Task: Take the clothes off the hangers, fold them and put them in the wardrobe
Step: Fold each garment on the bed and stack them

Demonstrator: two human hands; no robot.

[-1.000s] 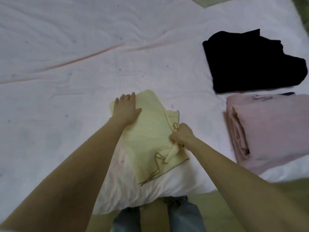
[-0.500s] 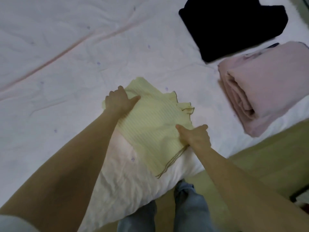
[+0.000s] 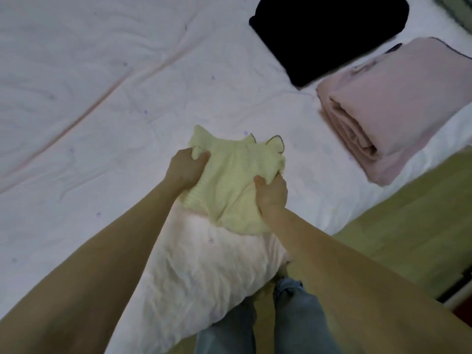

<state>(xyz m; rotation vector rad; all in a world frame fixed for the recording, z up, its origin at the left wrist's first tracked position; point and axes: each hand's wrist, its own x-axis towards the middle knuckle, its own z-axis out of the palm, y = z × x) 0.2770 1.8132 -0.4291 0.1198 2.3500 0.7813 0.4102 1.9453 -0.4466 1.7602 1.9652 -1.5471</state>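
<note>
**At the bed's near corner, both hands gather the yellow garment**

Near the corner of the bed (image 3: 107,103), the folded pale yellow garment (image 3: 229,190) sits bunched between two hands; the left hand (image 3: 185,169) grips its left edge, fingers curled into the cloth and thumb pressed on top; the right hand (image 3: 272,192) grips its right edge, thumb on the upper face and fingers tucked beneath. A dark-trimmed ruffle shows along the garment's far edge; whether its underside touches the white sheet cannot be told. To the far right lies a folded pink garment (image 3: 398,103), its layered edge facing left; just beyond it, touching or nearly so, lies a folded black garment (image 3: 329,34). Both sit well apart from the yellow one. Below the forearms, blue jeans (image 3: 293,325) show at the near edge, with a yellowish-green floor (image 3: 408,213) to the right.
</note>
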